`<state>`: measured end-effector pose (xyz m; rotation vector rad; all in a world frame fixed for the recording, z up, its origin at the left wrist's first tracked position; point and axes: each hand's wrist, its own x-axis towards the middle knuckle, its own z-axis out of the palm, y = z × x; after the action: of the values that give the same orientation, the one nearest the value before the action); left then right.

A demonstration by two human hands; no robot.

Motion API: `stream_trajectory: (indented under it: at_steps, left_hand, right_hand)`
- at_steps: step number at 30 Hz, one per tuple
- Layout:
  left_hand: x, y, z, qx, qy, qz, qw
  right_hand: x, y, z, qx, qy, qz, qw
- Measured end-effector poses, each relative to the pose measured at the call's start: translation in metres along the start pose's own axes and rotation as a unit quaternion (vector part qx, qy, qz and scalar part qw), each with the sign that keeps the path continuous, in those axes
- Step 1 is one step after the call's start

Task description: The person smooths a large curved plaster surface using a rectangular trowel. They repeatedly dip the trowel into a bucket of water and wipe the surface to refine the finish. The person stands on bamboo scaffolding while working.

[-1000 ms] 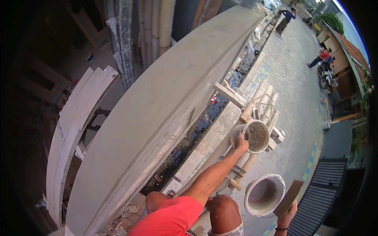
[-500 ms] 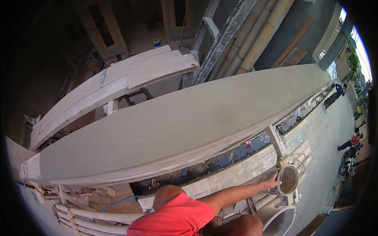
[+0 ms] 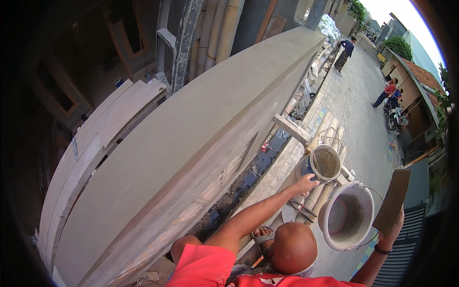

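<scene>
Beside the long smooth grey plastered wall (image 3: 191, 143), the left hand (image 3: 306, 183) grips the rim of a small round mortar-filled bucket (image 3: 325, 162) on bamboo poles (image 3: 319, 196), near a larger white bucket (image 3: 346, 215), while the right hand (image 3: 389, 229) clasps a flat brown float board (image 3: 392, 201).

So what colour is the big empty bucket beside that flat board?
White, its inside smeared grey: the large round plastic bucket, seen in the head view, beside the flat trowel board in the right hand.
</scene>
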<state>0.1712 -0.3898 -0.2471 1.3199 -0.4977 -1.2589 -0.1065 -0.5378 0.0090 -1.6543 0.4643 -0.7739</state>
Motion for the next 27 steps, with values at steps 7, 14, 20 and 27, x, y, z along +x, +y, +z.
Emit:
stream_trajectory:
  at_steps: [7,14,20,27]
  left_hand:
    - [-0.071,0.042,0.025,0.003,-0.199,-0.06,0.978]
    - [-0.057,-0.029,0.015,0.125,0.005,0.043,0.991]
    - [-0.067,-0.038,0.006,0.116,0.083,0.038,0.989]
    - [-0.07,-0.053,0.003,0.169,0.117,0.057,0.977]
  right_hand:
    - [-0.024,0.047,0.049,0.154,0.081,0.055,0.983]
    - [-0.031,0.095,0.076,0.279,0.066,0.132,0.949]
    - [-0.004,0.083,0.03,-0.016,0.091,0.293,0.952]
    - [-0.021,0.07,0.036,-0.182,-0.03,0.222,0.958]
